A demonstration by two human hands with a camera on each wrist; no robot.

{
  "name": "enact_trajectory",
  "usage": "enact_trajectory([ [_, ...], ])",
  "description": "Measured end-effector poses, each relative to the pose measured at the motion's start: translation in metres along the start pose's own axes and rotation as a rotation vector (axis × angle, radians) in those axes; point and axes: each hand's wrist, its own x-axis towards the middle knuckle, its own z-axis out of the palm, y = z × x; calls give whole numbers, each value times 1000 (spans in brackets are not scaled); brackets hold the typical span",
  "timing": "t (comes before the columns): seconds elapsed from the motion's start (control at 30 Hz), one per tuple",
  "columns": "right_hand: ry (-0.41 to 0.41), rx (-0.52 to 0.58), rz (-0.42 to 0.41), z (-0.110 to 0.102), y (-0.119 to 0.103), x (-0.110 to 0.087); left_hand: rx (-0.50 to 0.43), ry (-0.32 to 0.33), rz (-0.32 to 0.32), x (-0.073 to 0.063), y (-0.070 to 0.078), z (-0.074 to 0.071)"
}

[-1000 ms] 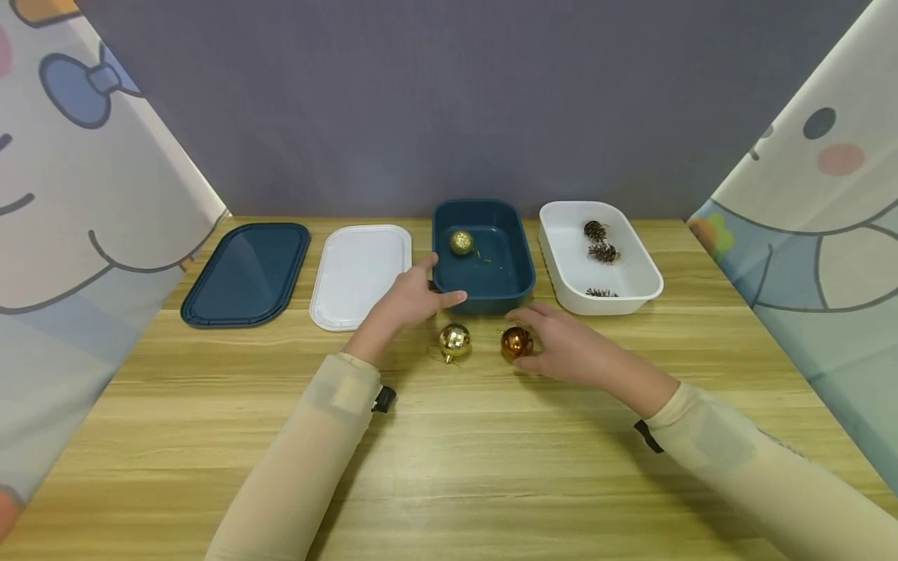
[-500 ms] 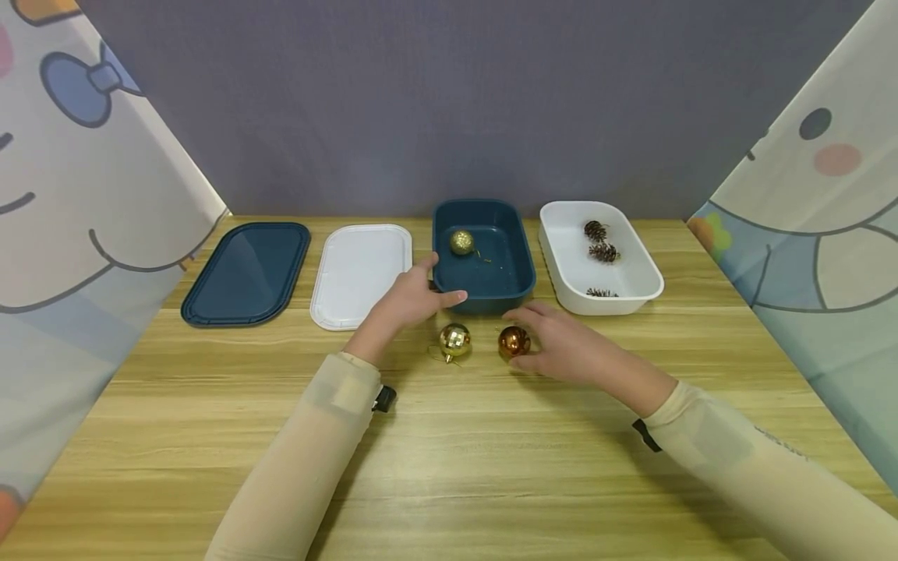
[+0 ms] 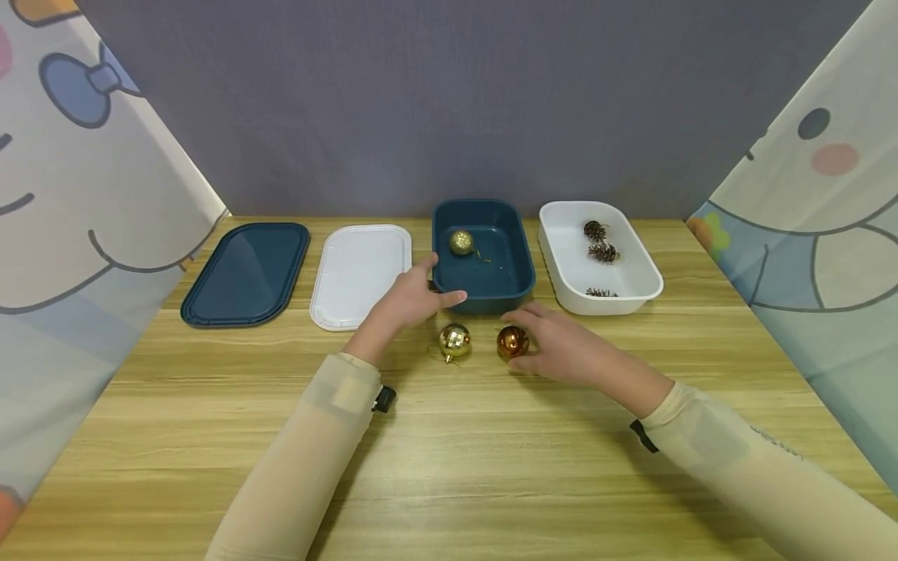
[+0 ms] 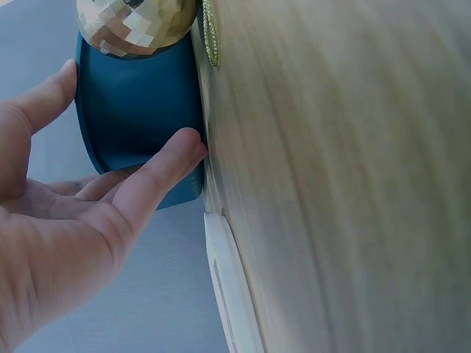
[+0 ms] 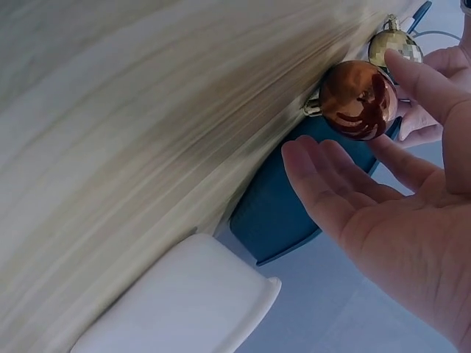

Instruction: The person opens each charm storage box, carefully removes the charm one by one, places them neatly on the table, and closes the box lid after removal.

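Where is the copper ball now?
The head view shows the copper ball right of centre, cupped by the right hand, in front of the blue box, right of the faceted gold ball.

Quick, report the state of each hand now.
Left hand: open, at a corner of the dark blue rectangular plastic container.
Right hand: around the shiny copper-coloured round ornament; whether it grips cannot be told.

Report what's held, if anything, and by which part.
Copper bauble, by its round sides, in the right hand. Left hand rests at near-left corner of the blue box; no clear grip.
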Motion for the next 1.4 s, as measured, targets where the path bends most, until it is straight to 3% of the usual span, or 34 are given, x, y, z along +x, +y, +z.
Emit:
enact_trajectory([
  [0.27,21,18,-70,1,3,1,1,11,13,0,0,0],
  [0.97,-7,-15,-27,-9,1,1,2,12,3,1,-2,1],
  [1.2,14,81,15,-43,-10,5,-2,-1,-2,1,0,0],
  [1.4,28,111,63,-87,-17,36,-18,-8,-12,1,0,0],
])
